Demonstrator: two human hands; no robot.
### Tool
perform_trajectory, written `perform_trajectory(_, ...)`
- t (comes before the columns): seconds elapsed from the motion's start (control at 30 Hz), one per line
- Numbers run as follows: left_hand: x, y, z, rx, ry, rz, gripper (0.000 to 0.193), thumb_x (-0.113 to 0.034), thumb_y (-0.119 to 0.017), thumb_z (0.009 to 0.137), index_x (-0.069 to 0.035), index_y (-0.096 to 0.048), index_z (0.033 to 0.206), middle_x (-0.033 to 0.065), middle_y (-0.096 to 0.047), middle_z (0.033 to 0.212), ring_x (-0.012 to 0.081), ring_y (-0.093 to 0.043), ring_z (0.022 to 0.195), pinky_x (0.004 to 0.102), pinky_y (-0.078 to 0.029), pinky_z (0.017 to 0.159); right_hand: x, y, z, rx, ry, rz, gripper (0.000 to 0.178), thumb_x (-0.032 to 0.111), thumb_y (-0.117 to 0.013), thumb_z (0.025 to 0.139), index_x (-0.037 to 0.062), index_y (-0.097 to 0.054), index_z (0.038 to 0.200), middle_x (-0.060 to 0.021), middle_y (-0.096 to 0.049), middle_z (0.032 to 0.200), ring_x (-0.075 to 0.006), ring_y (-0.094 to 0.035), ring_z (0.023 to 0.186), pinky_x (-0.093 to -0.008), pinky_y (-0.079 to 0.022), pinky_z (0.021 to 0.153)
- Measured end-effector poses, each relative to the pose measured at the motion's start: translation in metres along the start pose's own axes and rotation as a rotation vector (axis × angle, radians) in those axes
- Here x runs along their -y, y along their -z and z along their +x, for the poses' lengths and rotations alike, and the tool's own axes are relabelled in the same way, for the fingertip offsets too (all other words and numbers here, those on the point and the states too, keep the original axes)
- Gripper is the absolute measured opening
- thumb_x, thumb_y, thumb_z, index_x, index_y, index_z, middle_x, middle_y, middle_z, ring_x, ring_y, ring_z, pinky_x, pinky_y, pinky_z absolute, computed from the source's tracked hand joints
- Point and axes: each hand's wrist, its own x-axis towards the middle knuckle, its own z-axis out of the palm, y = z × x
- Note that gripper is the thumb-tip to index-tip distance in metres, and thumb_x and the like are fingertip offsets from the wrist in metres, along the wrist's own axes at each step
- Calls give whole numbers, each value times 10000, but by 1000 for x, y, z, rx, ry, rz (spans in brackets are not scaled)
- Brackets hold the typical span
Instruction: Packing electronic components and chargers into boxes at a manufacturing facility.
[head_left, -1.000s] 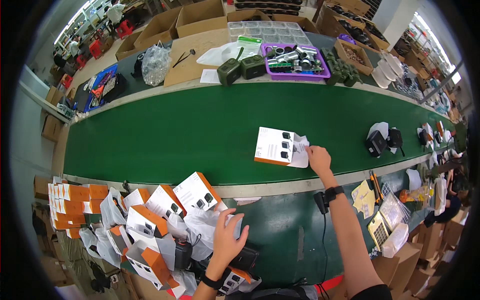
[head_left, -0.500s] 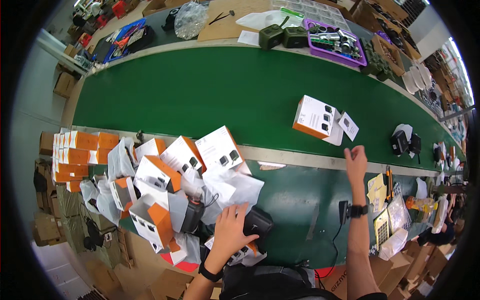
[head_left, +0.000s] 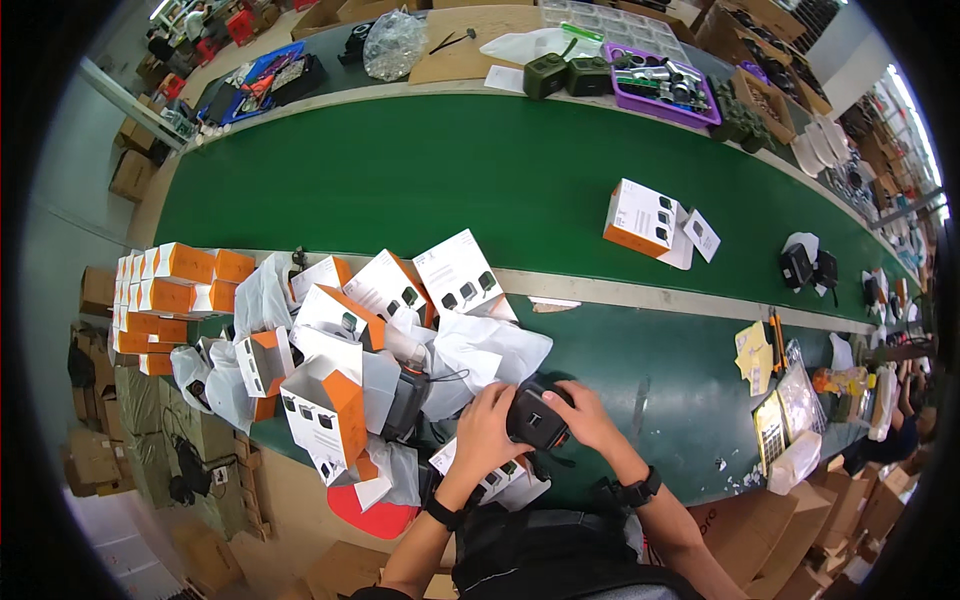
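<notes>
Both of my hands hold a black, rounded, box-shaped device (head_left: 538,420) low over the near bench. My left hand (head_left: 487,438) wraps its left side. My right hand (head_left: 588,420) grips the right side, its fingers curled over the upper edge. A dark strap or cord end shows below the device. Just left of it lie crumpled white plastic bags (head_left: 490,355) and another dark device (head_left: 405,405) with a thin cord. Open white-and-orange cartons (head_left: 325,415) spread beyond these, and a further printed carton (head_left: 500,482) is partly hidden under my left hand.
Stacked orange-and-white cartons (head_left: 165,297) stand at far left. On the green belt (head_left: 400,170) lie a carton (head_left: 640,218) with a white card and, farther right, black devices (head_left: 797,268). Yellow papers (head_left: 754,358) and plastic bags lie on the right of the bench.
My right hand has come from the belt's edge on the right to the black device. My left hand has closed on it too. The small corded black item by my right wrist no longer shows.
</notes>
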Motion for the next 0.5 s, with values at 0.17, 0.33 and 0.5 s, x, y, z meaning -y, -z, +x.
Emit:
perform_trajectory(0.17, -21, 8, -1, 0, -87, -181, 946, -289, -870, 459, -45, -440, 1265, 164, -457, 1204, 339, -519, 1054, 425, -446, 869, 15, 34, -6, 115, -28, 218, 502, 383, -593, 861, -82, -592, 1049, -116, -642, 884, -169, -587, 835, -290, -466, 754)
perform_trajectory(0.33, -51, 18, 0, -81, -258, -460, 1123, -350, -870, 496, -68, -245, 1386, 250, -293, 1350, 416, -389, 1195, 467, -384, 933, 77, 79, -2, 436, 63, 142, 466, 372, -587, 865, -63, -610, 1032, -95, -644, 873, -146, -576, 814, -283, -456, 725)
perform_trajectory(0.5, -61, 27, 1, -171, -314, -365, 1163, -340, -879, 482, -91, -204, 1396, 235, -267, 1371, 429, -298, 1238, 509, -273, 984, 123, 100, 3, 668, 161, -186, 430, 331, -605, 851, -41, -604, 1068, -169, -657, 939, -207, -619, 819, -310, -469, 761)
